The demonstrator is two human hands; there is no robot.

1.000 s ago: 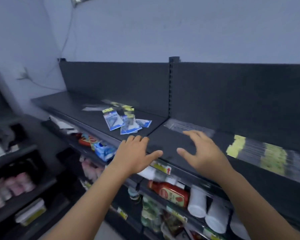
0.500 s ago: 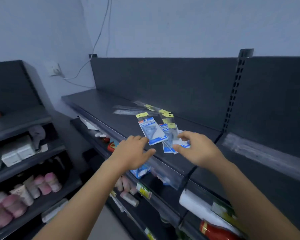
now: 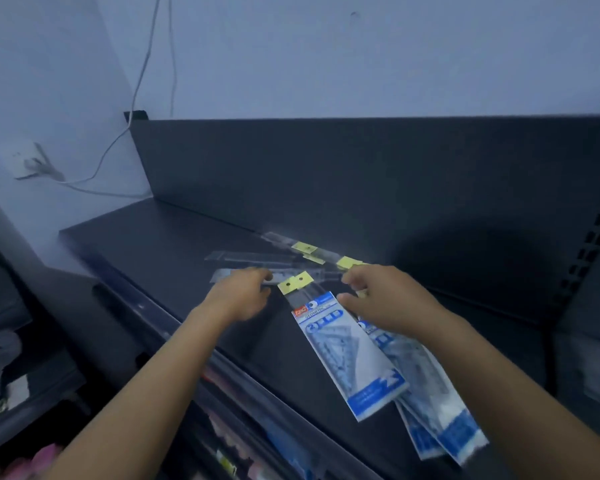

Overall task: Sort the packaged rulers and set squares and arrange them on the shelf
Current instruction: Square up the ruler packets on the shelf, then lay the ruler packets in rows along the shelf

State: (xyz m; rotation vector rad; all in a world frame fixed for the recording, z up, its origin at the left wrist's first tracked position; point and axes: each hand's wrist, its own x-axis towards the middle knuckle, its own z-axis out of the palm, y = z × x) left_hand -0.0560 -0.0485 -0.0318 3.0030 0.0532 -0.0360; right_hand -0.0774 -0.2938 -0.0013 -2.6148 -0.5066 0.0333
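Note:
A blue-and-white set square packet (image 3: 350, 355) with a yellow hang tab lies on the dark top shelf (image 3: 146, 244). More blue packets (image 3: 437, 414) fan out beneath it to the right, overhanging the shelf front. Several clear ruler packets (image 3: 257, 258) with yellow tabs lie farther back. My left hand (image 3: 238, 299) hovers with curled fingers at the near end of a clear ruler packet; whether it grips the packet is unclear. My right hand (image 3: 388, 303) reaches over the blue packets toward the yellow tabs, fingers apart.
The shelf's dark back panel (image 3: 361, 174) rises behind the packets. A white cable (image 3: 132, 109) runs down the wall to a socket at the left. Lower shelves (image 3: 243, 441) hold other goods. Another dark shelf unit stands at the far left.
The view has swung left and closer to the packets. Both hands moved forward from the shelf edge to the packets; the left now reaches the clear rulers, the right sits over the blue packets.

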